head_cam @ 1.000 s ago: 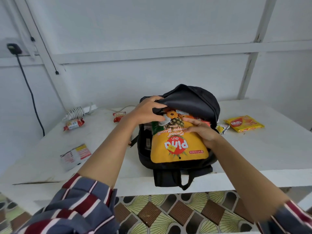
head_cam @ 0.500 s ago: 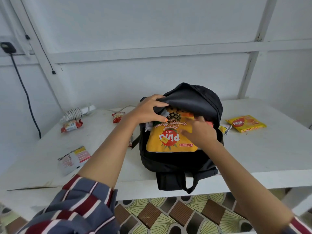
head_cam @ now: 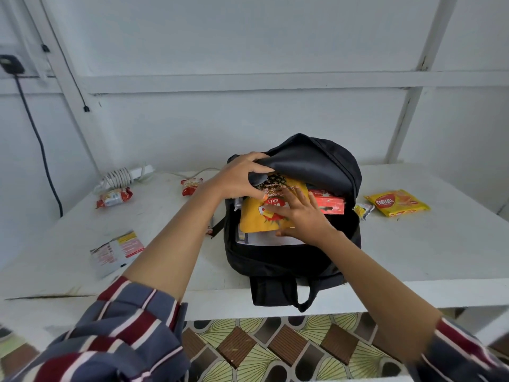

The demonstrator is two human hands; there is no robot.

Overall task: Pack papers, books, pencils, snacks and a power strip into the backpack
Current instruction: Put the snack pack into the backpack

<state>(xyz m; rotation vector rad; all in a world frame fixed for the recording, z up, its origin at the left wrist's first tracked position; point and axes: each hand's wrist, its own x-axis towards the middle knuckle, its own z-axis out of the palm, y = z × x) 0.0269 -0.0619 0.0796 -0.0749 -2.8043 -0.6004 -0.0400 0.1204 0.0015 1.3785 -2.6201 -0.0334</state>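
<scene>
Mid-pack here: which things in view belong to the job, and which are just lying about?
Job: backpack, held open by the left hand; yellow snack bag under the right hand; red box and papers inside; power strip, red snack packet, second red packet, yellow wafer pack.
Lying about: black wall plug and cable; printed leaflet, possibly paper to pack.

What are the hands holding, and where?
The left hand grips the backpack by its flap edge; the right hand presses flat on the yellow snack bag.
</scene>
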